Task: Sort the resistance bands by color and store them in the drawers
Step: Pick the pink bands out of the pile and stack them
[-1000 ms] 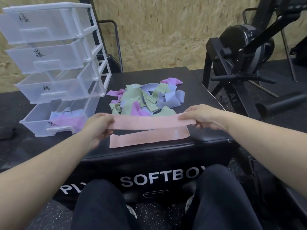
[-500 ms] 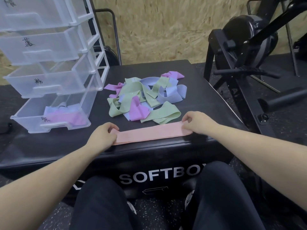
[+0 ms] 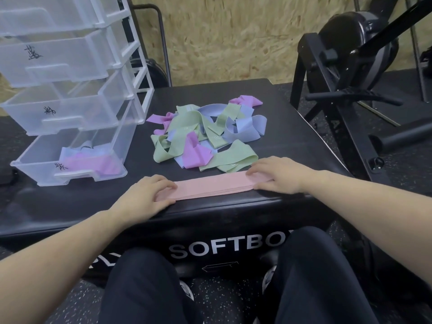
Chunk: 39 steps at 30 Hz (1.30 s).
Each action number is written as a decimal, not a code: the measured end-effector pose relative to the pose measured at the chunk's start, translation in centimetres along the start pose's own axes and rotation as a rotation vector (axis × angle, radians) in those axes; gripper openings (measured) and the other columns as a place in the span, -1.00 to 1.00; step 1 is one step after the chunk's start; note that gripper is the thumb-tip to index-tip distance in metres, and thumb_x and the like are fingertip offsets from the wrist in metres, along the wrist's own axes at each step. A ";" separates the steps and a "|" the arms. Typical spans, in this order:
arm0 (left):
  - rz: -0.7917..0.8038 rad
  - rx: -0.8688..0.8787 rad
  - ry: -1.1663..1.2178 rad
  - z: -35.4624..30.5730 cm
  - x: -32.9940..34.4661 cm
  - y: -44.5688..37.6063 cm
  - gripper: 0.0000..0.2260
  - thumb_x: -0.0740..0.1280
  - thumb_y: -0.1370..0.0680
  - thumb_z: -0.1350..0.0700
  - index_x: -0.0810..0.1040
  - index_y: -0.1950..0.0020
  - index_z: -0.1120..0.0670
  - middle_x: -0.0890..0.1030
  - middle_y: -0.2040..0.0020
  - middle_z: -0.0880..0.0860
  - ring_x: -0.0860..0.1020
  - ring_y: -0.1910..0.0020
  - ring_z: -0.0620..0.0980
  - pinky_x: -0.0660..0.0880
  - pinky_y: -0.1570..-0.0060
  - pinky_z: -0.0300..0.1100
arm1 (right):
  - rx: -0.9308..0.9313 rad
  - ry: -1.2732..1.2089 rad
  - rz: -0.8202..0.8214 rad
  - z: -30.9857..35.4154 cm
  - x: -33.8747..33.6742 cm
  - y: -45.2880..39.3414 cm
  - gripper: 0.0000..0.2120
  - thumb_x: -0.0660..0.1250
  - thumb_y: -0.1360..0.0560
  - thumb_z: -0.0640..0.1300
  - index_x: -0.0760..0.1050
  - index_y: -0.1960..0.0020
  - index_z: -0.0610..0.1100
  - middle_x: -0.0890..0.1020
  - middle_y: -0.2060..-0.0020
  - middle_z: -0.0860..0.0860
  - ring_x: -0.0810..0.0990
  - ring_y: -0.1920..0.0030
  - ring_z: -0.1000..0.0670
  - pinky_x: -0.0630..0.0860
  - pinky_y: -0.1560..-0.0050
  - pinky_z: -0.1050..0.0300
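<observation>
Leftmost, the drawers [image 3: 70,94] stand on the table [image 3: 292,141], all four pulled out a little; the bottom drawer [image 3: 30,169] holds purple bands [image 3: 93,163] and something bluish behind them. Each front carries a handwritten mark I cannot read.

Next, the left hand [image 3: 145,197] lies on the left end of the pink bands [image 3: 210,187], fingers bent over that end and thumb at the near edge; it looks like a light pinch, though whether the thumb is tucked under I cannot tell. The pink bands lie flat in a neat stack along the table's front edge, touching the nearest green loop of the pile [image 3: 205,134]. That pile sits mid-table, a tangle of green, blue and purple.

Rightward, the right hand [image 3: 278,176] presses the other end with fairly straight fingers laid flat on top, nothing curled round it.

The step in hand seems to be squaring the pink stack before it goes into a drawer. To do it well, keep both ends aligned, slide fingers under together so the layers do not fan apart, and lift clear of the green loop so it is not dragged along. A pink drawer should be picked by its mark.

Far right stands black gym equipment [image 3: 350,54].
</observation>
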<state>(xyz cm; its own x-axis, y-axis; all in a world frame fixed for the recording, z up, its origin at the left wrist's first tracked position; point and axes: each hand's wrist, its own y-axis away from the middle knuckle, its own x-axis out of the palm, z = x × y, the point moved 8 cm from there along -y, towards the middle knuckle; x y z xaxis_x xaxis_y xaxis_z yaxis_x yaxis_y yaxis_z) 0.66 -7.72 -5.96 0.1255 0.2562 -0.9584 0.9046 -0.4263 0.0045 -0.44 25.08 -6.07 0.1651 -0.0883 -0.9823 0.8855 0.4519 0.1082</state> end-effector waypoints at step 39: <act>-0.269 0.067 0.041 -3.6 -5.9 0.5 -0.82 0.25 -0.54 0.25 0.42 0.08 -0.04 0.48 0.16 -0.13 0.48 0.17 -0.06 0.48 0.14 0.00 | 0.128 -0.057 0.097 5.1 -0.9 -2.1 -0.22 0.40 -0.46 0.11 0.13 -0.58 0.10 0.42 -0.39 0.03 0.33 -0.43 -0.08 0.32 -0.33 -0.13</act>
<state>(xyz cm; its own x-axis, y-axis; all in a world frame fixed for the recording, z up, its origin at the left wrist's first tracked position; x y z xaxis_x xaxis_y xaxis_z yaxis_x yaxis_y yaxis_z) 1.84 -6.34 0.70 -0.0982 0.4025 -0.9102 0.8787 -0.3943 -0.2692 -0.22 19.70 -4.65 0.2733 -0.1019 -0.9565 0.9118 0.3442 0.2238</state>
